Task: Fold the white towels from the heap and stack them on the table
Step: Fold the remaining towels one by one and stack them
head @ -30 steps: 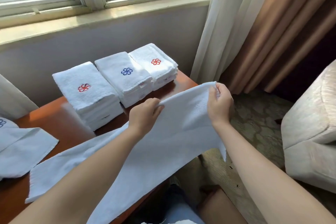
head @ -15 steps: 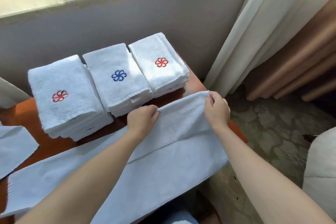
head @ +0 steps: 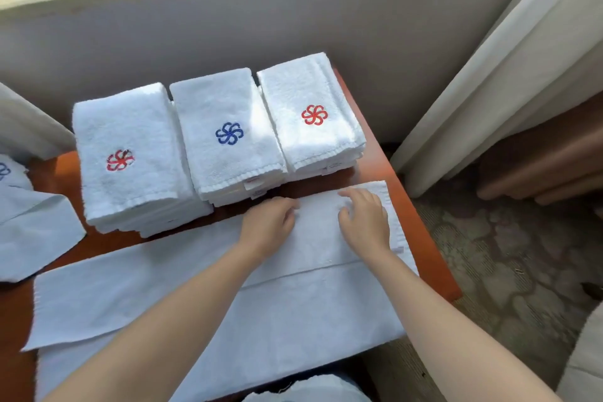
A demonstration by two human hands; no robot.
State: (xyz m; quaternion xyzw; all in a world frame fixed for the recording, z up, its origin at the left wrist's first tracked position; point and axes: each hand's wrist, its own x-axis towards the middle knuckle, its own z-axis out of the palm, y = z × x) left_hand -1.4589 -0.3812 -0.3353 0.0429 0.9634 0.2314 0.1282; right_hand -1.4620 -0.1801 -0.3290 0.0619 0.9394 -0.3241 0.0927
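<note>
A long white towel (head: 182, 297) lies folded lengthwise across the front of the orange-brown table (head: 424, 251). My left hand (head: 269, 222) and my right hand (head: 365, 219) rest palm down on its right end, fingers spread and relaxed, flattening it. Behind them stand three stacks of folded white towels: one topped by a red flower logo (head: 127, 157), one by a blue logo (head: 225, 130), one by a red logo (head: 310, 111).
More unfolded white towels (head: 32, 232) lie at the table's left edge. A grey wall and window sill run behind the stacks. Cream and brown curtains (head: 509, 75) hang at the right over patterned carpet. A pale armchair corner (head: 587, 362) shows at bottom right.
The towel end that both hands held pinched in the air has come down onto the table. Both hands let go of the edge and now press flat on it. The view tilted downward.
</note>
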